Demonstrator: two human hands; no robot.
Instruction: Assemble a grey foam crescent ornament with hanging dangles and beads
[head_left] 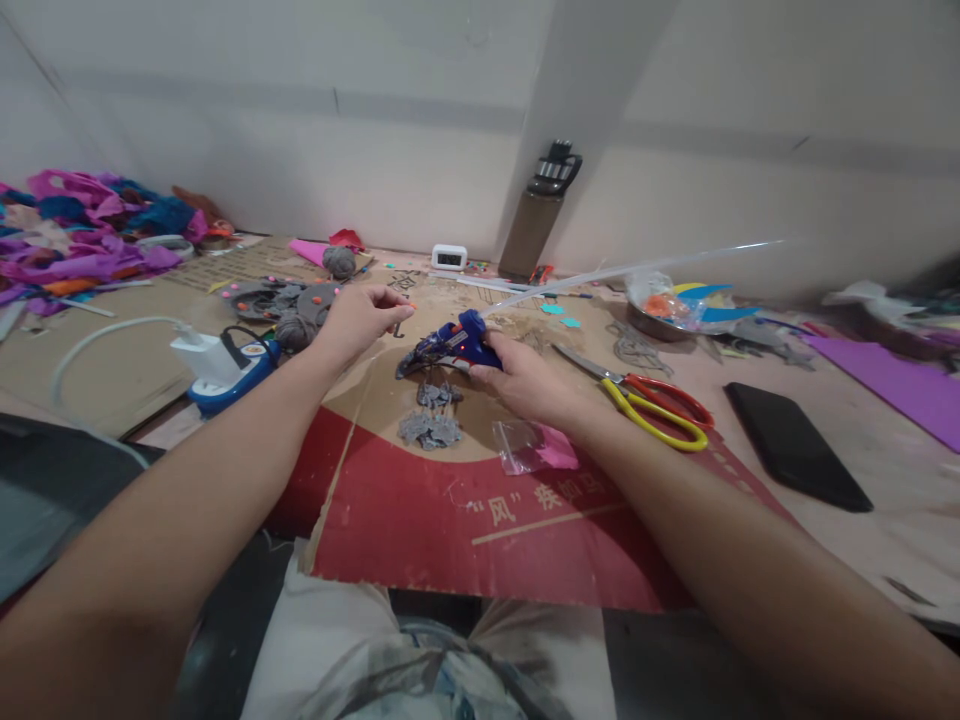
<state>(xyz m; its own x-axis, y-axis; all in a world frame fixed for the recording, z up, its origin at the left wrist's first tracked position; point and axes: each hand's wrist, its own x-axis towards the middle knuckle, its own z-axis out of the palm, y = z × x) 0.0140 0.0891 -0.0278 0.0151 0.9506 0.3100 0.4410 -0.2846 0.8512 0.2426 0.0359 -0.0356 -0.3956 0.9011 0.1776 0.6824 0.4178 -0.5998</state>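
My right hand (525, 378) is wrapped round a blue hot glue gun (471, 340), from whose back a long clear glue stick (645, 264) sticks out to the right. The gun's nozzle end points left, over a red and tan cardboard sheet (420, 530). With thumb and finger pinched, my left hand (373, 318) holds a small orange piece, too small to name exactly. Below the gun, grey crinkled pieces (430, 430) lie on the cardboard. Left of my left hand are grey rounded shapes with orange dots (281, 300) and a ball of grey yarn (300, 325).
Scissors (637, 395) with red and yellow handles and a black phone (796, 445) lie at right. A blue power strip (232, 385) with a white charger sits at left. Behind stand a dark bottle (531, 225) and a small white clock (449, 258). Colourful scraps (90, 225) fill the far left.
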